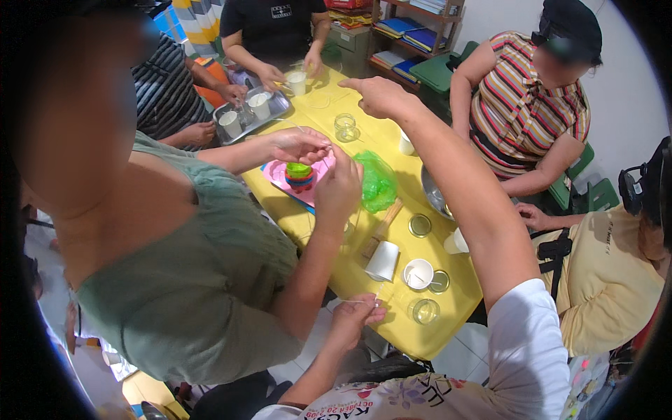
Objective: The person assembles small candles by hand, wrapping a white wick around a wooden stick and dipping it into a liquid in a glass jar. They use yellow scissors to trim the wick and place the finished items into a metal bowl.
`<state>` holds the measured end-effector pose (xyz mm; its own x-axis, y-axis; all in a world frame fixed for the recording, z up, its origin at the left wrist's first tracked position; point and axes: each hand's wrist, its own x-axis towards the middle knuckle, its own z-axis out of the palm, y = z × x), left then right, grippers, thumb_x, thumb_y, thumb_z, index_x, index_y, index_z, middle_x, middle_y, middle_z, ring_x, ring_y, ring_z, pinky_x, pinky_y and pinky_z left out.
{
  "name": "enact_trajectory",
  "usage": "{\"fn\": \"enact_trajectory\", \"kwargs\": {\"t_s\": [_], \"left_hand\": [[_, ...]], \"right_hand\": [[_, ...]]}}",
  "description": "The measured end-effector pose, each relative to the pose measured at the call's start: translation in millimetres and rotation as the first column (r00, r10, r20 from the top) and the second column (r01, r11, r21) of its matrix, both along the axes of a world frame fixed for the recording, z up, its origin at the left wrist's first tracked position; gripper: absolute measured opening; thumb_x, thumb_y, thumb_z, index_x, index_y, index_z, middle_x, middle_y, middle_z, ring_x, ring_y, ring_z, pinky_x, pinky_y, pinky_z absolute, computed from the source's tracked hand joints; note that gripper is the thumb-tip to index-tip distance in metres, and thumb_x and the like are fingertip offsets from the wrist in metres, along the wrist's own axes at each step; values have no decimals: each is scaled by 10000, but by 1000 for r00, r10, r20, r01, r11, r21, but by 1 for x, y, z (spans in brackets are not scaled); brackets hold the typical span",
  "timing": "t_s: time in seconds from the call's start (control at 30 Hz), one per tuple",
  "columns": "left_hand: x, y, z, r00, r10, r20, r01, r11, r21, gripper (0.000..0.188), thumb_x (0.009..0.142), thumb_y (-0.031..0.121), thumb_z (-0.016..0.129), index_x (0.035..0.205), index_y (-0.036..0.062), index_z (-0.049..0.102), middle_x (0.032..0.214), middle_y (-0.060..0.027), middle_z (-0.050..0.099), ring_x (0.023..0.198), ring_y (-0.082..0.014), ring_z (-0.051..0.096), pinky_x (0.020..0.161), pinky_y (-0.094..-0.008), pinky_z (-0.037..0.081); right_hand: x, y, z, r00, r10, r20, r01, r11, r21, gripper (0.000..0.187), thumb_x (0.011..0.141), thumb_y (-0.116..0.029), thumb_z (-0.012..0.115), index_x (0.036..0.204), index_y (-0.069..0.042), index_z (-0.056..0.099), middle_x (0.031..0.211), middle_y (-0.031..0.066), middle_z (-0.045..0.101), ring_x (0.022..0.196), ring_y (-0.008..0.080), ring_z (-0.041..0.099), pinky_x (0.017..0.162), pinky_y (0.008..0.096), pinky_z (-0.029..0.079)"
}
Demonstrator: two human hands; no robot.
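Note:
My left hand point(353, 320) is closed at the table's near edge, with a thin white string point(364, 302) pinched between the fingertips. My right arm reaches far across the table. At its end my right hand point(381, 96) points leftward with the index finger stretched out, and nothing shows in it. Closest to my left hand are a white paper cup point(382, 262), an open paper cup point(418, 274) with something white inside, and a clear glass jar point(424, 311). Another glass jar point(345, 126) stands below my right hand.
A yellow-covered table point(399, 336) bears a green plastic bag point(376, 185), a pink tray point(280, 175) with stacked colourful moulds, a metal bowl point(432, 190) and jar lids point(420, 225). At left, a person in green point(210, 280) handles thin string. Others sit around, near a metal tray point(276, 105).

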<state>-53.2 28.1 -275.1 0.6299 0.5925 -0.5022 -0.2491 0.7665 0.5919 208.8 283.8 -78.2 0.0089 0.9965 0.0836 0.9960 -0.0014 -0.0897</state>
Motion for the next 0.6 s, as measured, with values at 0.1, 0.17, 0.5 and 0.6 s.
{"fn": "enact_trajectory", "kwargs": {"t_s": [0.1, 0.17, 0.5, 0.6], "left_hand": [[-3, -4, 3, 998, 8, -59, -6, 1000, 28, 299, 876, 99, 602, 1087, -93, 510, 914, -141, 613, 760, -201, 644, 725, -283, 552], [-6, -3, -5, 999, -1, -45, 1, 1000, 11, 330, 857, 78, 625, 1104, -95, 490, 902, -144, 622, 754, -193, 648, 710, -266, 552], [-8, 0, 2, 993, -35, -117, 43, 997, 66, 305, 879, 106, 605, 1088, -93, 508, 864, -110, 632, 751, -158, 642, 685, -230, 519], [-3, 4, 3, 987, -80, -138, 101, 983, 152, 309, 909, 171, 572, 1085, -79, 529, 847, -99, 639, 756, -154, 646, 686, -218, 495]], "right_hand": [[-9, 20, 4, 995, -29, 94, 37, 996, -79, 614, 784, -21, 519, 1321, -312, 456, 1181, 99, 594, 1055, 257, 592, 867, 387, 486], [-13, 34, 1, 994, -24, 107, 35, 995, -98, 646, 767, -3, 526, 1331, -307, 445, 1187, 103, 589, 1069, 265, 582, 871, 388, 485], [-42, 66, 1, 987, 4, 158, 9, 996, -86, 574, 794, -38, 542, 1297, -310, 493, 1239, 62, 562, 1124, 235, 557, 900, 386, 477], [-41, 74, -6, 987, 20, 162, -4, 995, -103, 558, 802, -53, 537, 1289, -322, 501, 1240, 70, 560, 1131, 239, 552, 902, 381, 476]]}}
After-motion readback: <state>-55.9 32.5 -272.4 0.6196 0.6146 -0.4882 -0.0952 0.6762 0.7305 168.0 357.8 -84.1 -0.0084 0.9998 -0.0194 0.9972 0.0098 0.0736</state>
